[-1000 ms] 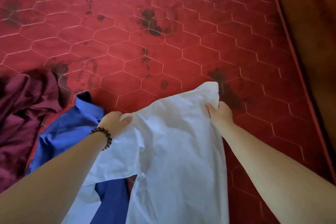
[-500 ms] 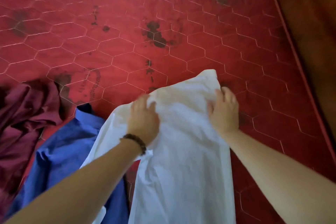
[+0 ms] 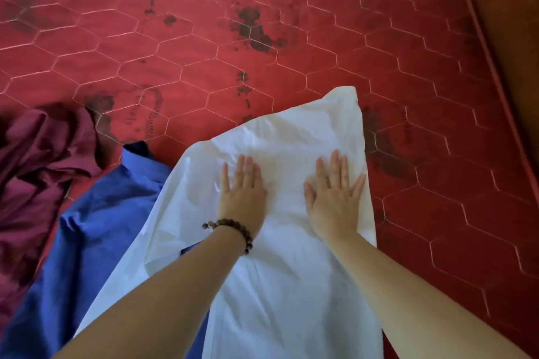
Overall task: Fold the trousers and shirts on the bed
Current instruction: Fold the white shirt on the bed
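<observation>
A white garment (image 3: 288, 285) lies lengthwise on the red mattress (image 3: 291, 67), running from the near edge toward the middle. My left hand (image 3: 243, 192), with a bead bracelet on the wrist, rests flat on its upper part, fingers spread. My right hand (image 3: 335, 195) lies flat beside it near the garment's right edge, fingers also apart. Neither hand grips the cloth. A blue shirt (image 3: 87, 242) lies partly under the white garment's left side. A crumpled maroon garment (image 3: 32, 178) sits at the far left.
The mattress has a hexagon stitch pattern and dark stains (image 3: 253, 29). Its right edge (image 3: 490, 67) runs along a brown wooden surface (image 3: 513, 23).
Both hands let go of the white garment's top edge and now lie flat on it with open fingers. The garment has settled onto the mattress.
</observation>
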Demonstrator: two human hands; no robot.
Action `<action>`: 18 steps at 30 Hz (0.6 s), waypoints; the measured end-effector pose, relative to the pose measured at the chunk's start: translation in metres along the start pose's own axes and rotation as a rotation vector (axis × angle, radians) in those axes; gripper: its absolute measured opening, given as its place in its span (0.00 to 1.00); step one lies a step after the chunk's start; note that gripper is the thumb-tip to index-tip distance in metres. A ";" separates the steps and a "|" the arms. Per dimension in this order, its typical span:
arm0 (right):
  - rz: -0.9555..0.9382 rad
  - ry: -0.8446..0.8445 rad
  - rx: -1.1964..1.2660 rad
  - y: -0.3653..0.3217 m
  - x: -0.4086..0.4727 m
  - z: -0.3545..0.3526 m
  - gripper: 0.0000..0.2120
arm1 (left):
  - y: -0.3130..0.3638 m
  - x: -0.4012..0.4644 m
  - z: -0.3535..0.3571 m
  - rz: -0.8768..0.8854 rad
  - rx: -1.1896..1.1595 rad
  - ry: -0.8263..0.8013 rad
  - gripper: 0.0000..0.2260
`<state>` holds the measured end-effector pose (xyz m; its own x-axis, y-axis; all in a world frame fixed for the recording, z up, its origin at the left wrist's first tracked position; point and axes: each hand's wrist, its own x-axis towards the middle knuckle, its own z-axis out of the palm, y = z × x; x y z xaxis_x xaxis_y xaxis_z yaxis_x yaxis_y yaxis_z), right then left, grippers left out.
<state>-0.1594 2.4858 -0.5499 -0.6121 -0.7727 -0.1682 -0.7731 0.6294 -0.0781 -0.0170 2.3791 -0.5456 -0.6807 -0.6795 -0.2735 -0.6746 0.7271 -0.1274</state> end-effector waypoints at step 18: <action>0.051 -0.023 0.013 -0.007 -0.212 0.041 0.30 | 0.003 -0.204 0.071 0.052 -0.237 0.040 0.28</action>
<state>-0.0171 2.6488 -0.5540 -0.6468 -0.7373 -0.1952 -0.7385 0.6693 -0.0811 0.1405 2.5269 -0.5581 -0.7238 -0.6486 -0.2354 -0.6834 0.7210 0.1146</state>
